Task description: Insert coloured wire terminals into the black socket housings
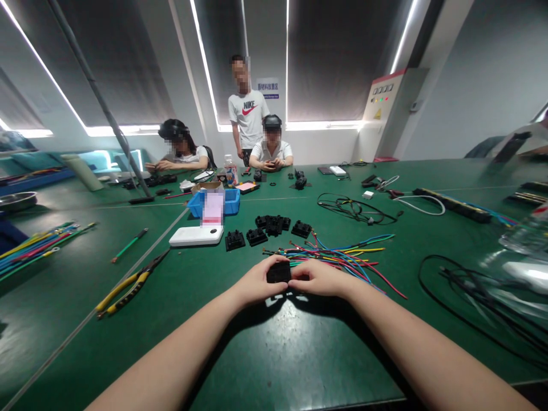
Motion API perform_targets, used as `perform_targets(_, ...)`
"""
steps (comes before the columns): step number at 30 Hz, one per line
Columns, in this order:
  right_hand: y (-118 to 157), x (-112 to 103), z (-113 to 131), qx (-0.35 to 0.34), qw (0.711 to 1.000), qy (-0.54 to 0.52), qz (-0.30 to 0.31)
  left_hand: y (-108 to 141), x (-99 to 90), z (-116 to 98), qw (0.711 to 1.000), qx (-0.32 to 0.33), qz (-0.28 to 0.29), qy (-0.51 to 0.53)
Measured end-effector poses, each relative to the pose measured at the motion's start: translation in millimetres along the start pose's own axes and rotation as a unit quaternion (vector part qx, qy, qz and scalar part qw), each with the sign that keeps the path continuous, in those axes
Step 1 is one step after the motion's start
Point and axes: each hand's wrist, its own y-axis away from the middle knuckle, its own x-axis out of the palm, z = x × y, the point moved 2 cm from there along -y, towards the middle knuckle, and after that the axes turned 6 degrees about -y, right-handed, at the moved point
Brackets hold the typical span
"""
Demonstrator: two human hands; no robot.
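Observation:
Above the green table, my left hand [259, 282] is closed around a small black plastic block [278, 273], thumb below and fingers over its top. My right hand [319, 278] meets the block's right side, with thumb and fingertips pinched together there. Whether a wire is between those fingertips is too small to tell. Just beyond the hands lies a loose bundle of coloured wires [342, 257] in red, blue, yellow and green. Several similar black plastic parts [274, 225] sit farther off, in front of the hands.
Yellow-handled long-nose pliers [132, 285] lie to the left, near a white power bank [196, 236] and a blue bin [232, 202]. Black cables [466, 302] coil on the right. More wires [38, 245] lie far left. Several people are across the table.

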Motion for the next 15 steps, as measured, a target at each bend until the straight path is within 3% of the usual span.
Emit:
perform_targets(7,-0.7,1.5,-2.0,0.02,1.0,-0.009,0.004,-1.9,4.1,9.2,0.999,-0.027,-0.001,0.021)
perform_targets(15,-0.6,2.2,-1.0,0.026,0.999,-0.022,0.008,-1.4,4.4,5.7,0.999,-0.034,0.0,0.025)
